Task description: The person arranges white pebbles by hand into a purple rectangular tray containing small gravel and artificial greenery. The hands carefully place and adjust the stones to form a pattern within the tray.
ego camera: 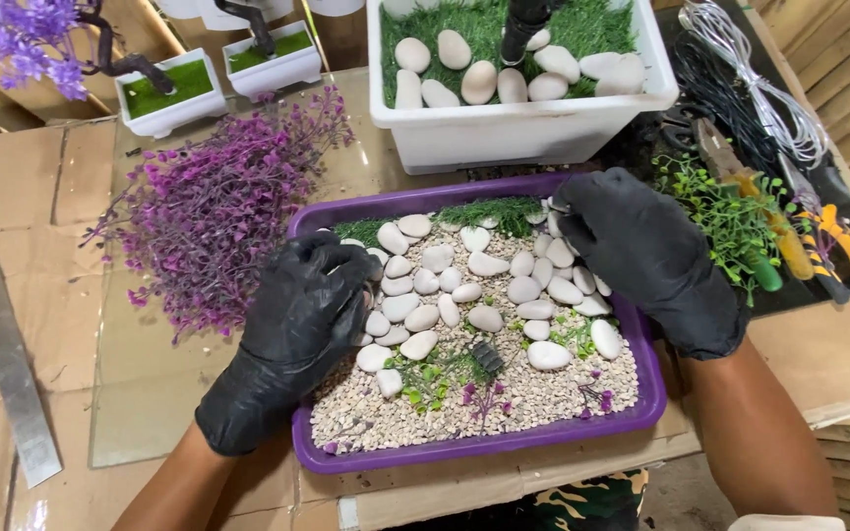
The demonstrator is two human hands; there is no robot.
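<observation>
Purple tray (pixel 464 454) is centred on the tabletop, filled with gravel and roughly thirty white pebbles (pixel 445 295). Left hand (pixel 297 329), black-gloved, is curled over pebbles at 9 o'clock; grip cannot be told. Right hand (pixel 641 251) is pinched on something small at 1 o'clock. Pebbles are judged hard, smooth, light, best taken across the narrow sides. Three white planters are counted at 12 o'clock.

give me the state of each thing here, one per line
left hand in black glove: closed on a white pebble at the tray's left edge
right hand in black glove: pinching something small at the tray's far edge
purple plastic tray: filled with gravel and white pebbles
large white planter: holding green turf and white stones
yellow-handled pliers: lying flat, unused
</observation>
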